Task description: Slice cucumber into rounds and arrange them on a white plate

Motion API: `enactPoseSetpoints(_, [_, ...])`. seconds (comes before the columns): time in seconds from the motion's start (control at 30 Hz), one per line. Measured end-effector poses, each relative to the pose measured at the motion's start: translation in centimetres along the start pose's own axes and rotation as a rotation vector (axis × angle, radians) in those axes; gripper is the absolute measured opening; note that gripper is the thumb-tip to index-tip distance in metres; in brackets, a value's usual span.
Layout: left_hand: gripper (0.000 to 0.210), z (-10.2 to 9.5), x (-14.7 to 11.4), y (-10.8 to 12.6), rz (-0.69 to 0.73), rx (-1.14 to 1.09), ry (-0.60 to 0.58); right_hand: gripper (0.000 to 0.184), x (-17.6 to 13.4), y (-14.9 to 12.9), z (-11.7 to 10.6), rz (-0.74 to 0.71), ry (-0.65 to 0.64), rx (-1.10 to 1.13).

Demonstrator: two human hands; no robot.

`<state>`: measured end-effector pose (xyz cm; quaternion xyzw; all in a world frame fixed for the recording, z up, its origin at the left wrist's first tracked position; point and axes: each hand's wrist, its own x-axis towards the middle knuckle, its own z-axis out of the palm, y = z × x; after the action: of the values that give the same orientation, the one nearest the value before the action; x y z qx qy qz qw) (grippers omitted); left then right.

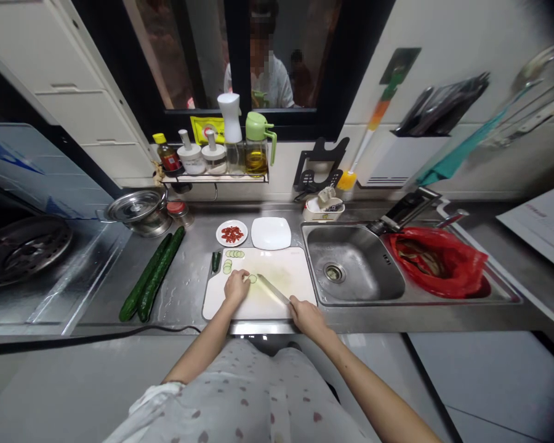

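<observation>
My right hand (307, 315) is wrapped round the handle of a knife (274, 290), its blade pointing up and left over a white cutting board (290, 264). My left hand (237, 288) is on the left half of the board, fingers bent together at the edge of a thin cucumber slice (253, 279) close to the knife tip. More pale round cucumber slices (234, 253) lie in a row at the board's upper left, with a small stack below them. Dark green cucumber pieces (216, 262) rest at the board's left edge.
Two whole cucumbers (159, 277) lie left of the board. Behind it stand a plate of chopped red pieces (232, 234) and a white plate (271, 232). To the right are a sink (351, 246) and a red bag (438, 264). A steel pot (141, 215) stands back left.
</observation>
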<state>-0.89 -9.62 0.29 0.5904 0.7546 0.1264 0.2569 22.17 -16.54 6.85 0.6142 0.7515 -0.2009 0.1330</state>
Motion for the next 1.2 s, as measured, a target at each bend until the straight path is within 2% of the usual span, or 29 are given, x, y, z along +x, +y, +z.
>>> enactPoseSetpoints(0.17, [0.025,0.1,-0.4,0.4,0.015,0.039,0.003,0.031,0.9,-0.7,0.8,0.1,0.055,0.079])
enactPoseSetpoints(0.47, [0.025,-0.1,-0.5,0.7,0.001,0.052,0.004,0.029,2.4,-1.1,0.7,0.215,0.111,0.152])
enactPoseSetpoints(0.77, [0.021,0.1,-0.2,1.1,-0.018,0.033,0.004,0.033,2.7,-1.0,0.9,0.225,0.083,0.139])
enactPoseSetpoints(1.0, [0.011,0.0,0.0,1.4,-0.017,0.019,0.005,0.035,3.0,-0.8,0.8,0.206,0.072,0.138])
enactPoseSetpoints(1.2, [0.005,-0.3,-0.4,1.0,-0.083,-0.096,-0.02,0.036,3.0,-0.9,1.1,0.21,0.067,0.132])
